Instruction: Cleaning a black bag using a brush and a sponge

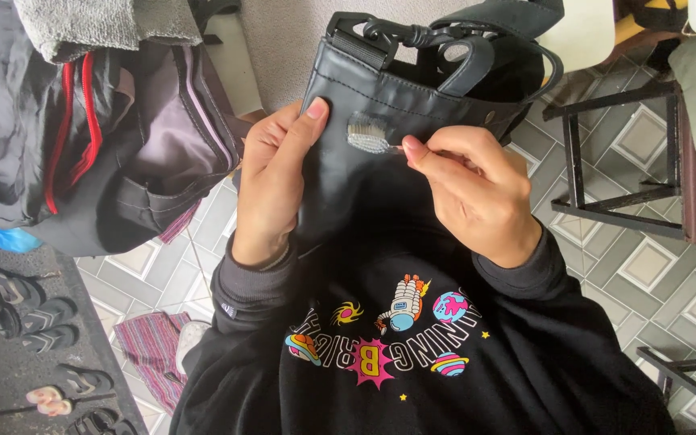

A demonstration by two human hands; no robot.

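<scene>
A black leather-like bag [412, 97] with straps and a plastic clip at its top lies against my lap. My left hand [271, 181] grips the bag's left edge, thumb pressed on its front. A small grey stitched patch [368, 135] shows on the bag's front. My right hand [477, 189] pinches a thin needle [397, 147] at the patch's right edge, fingertips closed tight. I cannot make out any thread.
An open grey backpack with red trim [98, 137] hangs at the left. Several sandals [34, 322] lie on a dark mat at the lower left. A striped cloth [151, 342] lies on the tiled floor. A black metal stool frame [622, 161] stands at the right.
</scene>
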